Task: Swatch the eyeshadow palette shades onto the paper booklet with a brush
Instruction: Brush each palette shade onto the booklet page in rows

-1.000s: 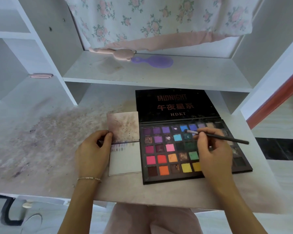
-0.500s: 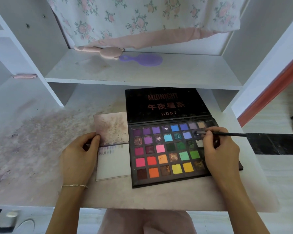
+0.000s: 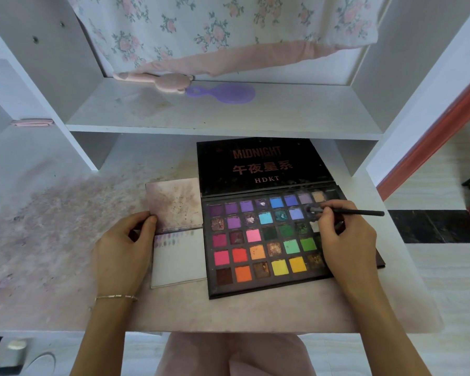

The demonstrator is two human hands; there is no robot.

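Black brush (image 3: 347, 212) pinched in your right hand (image 3: 347, 240) touches the palette (image 3: 266, 237) at two o'clock; left hand (image 3: 120, 248) grips the booklet (image 3: 178, 256).

So the eyeshadow palette (image 3: 269, 240) lies open on the desk (image 3: 52, 240), its lid (image 3: 255, 164) flat on the far side under the shelf (image 3: 228, 115). The paper booklet (image 3: 178, 234) sits touching the palette's left edge. The left hand (image 3: 122, 253) rests at the booklet's left edge, and the right hand (image 3: 347, 240) is over the palette's right side with the brush (image 3: 347, 212) tip in a far-right pan. Up on the shelf, a hairbrush (image 3: 225, 94) lies just right of a bear-shaped thing (image 3: 163, 81).
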